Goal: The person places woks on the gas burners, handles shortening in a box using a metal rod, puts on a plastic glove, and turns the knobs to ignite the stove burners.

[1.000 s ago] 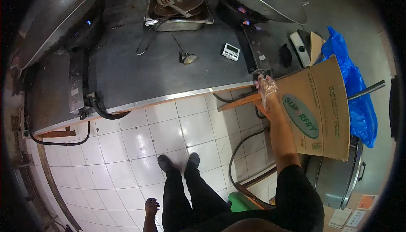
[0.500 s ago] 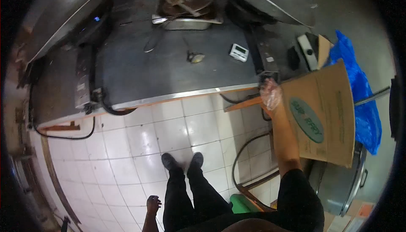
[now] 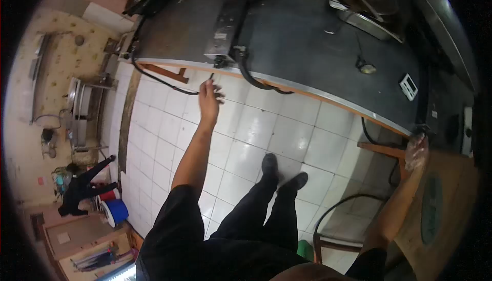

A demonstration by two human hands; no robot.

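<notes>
My right hand, in a clear plastic glove, is at the right of the counter. Its fingers close on the dark knob at the front end of a narrow metal burner unit. My left hand is bare and stretched forward, fingers apart and nothing in them. It is just below the dark knob of the left metal burner unit, with a small gap between. A black hose curves down beside that unit.
On the dark counter are a white digital timer, a small round gauge-like object and a metal pan with utensils. A cardboard box stands at right. Another person is at far left near a blue bucket.
My view has swung to the left. My left hand has risen from beside my leg to the left unit's front. The right hand stays at the right unit's knob.
</notes>
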